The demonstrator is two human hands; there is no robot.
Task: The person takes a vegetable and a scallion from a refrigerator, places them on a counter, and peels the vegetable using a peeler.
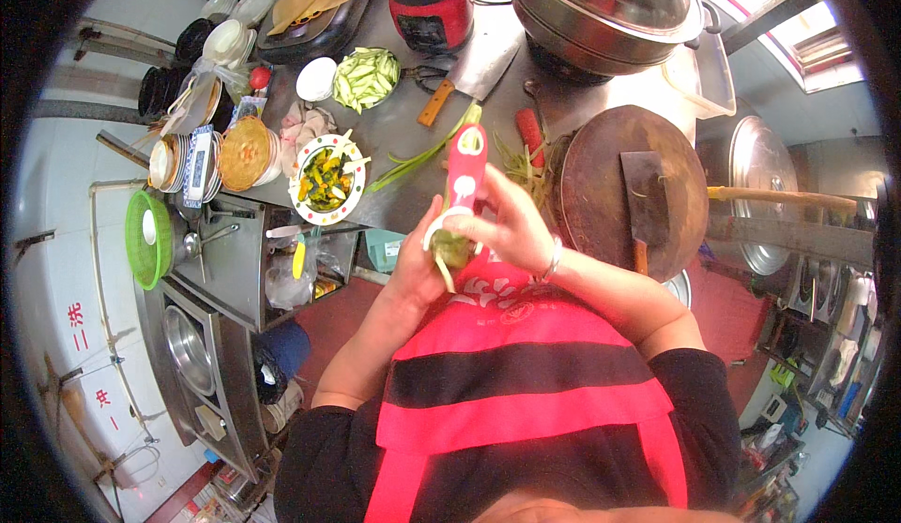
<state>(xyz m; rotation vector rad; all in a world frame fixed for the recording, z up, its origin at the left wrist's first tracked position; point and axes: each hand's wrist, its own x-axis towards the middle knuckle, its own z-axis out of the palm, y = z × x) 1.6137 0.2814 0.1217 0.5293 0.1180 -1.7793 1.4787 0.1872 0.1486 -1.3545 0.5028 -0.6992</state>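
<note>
My right hand [517,224] grips a pink and white peeler [468,164], its handle pointing away from me. The white head of the peeler rests against a pale green vegetable [454,250] whose kind I cannot tell. A thin strip of peel [445,273] hangs from it. My left hand [417,266] holds this vegetable from the left, and much of it is hidden by the hands and the peeler. Just beyond the hands, long green stalks [401,171] lie on the steel table [394,139]. To the right is a heap of peelings [521,164] beside a red-handled tool [529,132].
A cleaver [482,66] lies flat at the back; another cleaver [642,189] is on the round chopping block [588,185]. A dotted-rim plate [297,187] and a bowl of sliced green vegetable [366,78] stand left. Behind are a red blender [431,16] and a large lidded pot [598,37].
</note>
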